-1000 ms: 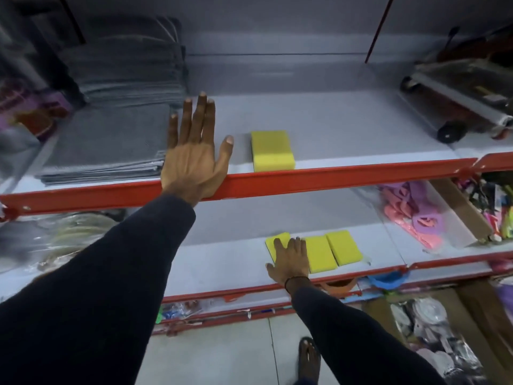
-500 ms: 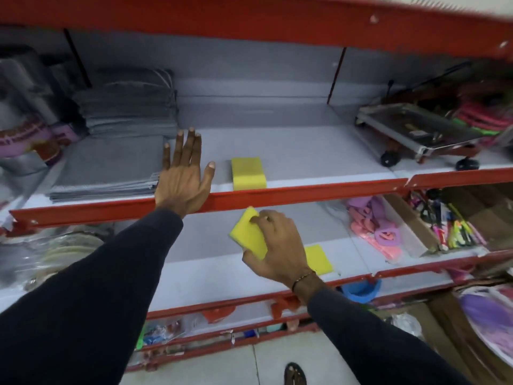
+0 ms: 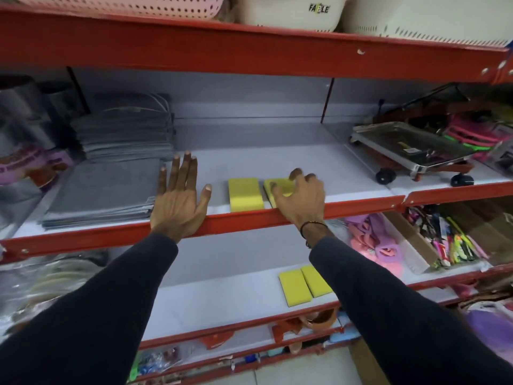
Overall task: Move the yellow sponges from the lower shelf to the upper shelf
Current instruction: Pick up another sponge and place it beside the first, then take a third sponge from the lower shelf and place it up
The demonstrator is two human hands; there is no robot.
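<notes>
Two yellow sponges lie on the upper shelf near its red front rim. One sponge lies free. My right hand covers the other sponge, thumb on its left edge and fingers curled over its far side, as it rests on the shelf. To the left, my left hand lies flat and open on the shelf edge, holding nothing. On the lower shelf, two more yellow sponges lie side by side, partly behind my right sleeve.
A stack of grey cloths fills the upper shelf's left part. A metal wheeled trolley stands at its right. Pink and purple items and a box of pens occupy the lower shelf's right. Plastic baskets sit overhead.
My right hand picked a sponge off the lower shelf, raised it and set it down on the upper shelf beside the first one. The left hand stayed on the edge.
</notes>
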